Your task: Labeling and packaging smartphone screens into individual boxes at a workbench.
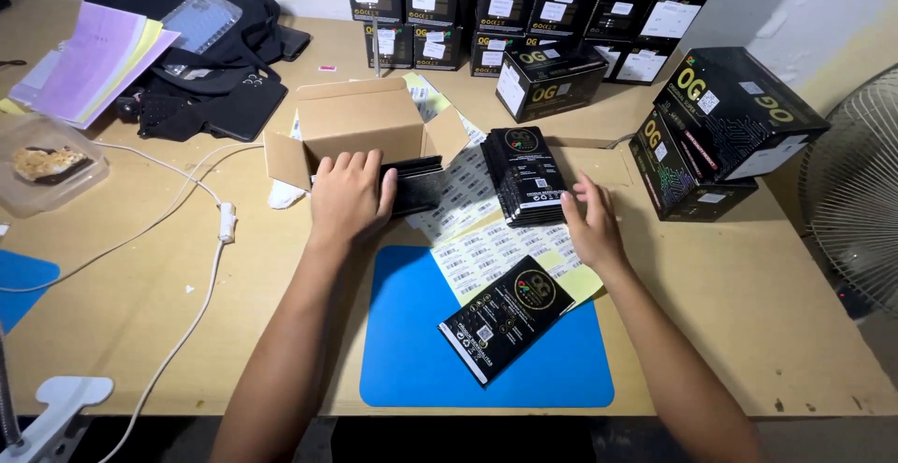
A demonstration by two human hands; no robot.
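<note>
My left hand [348, 196] rests on a stack of flat black packets [416, 185] lying in the mouth of an open brown cardboard box [360, 117] that is tipped on its side. My right hand [589, 220] touches the near end of a second pile of black packets [526, 175] on the table, fingers spread. One single black packet [506, 318] lies alone on the blue mat [412, 351], close to my body. Sheets of barcode stickers [486, 248] lie between the mat and the piles.
Black printed cartons [730, 117] are stacked at the right, and more stand along the back wall [505, 5]. At the left are a black bag [210, 98], pastel papers [94, 61], a plastic food tub [42, 168] and a white cable [201, 276]. A fan [856, 192] is at the far right.
</note>
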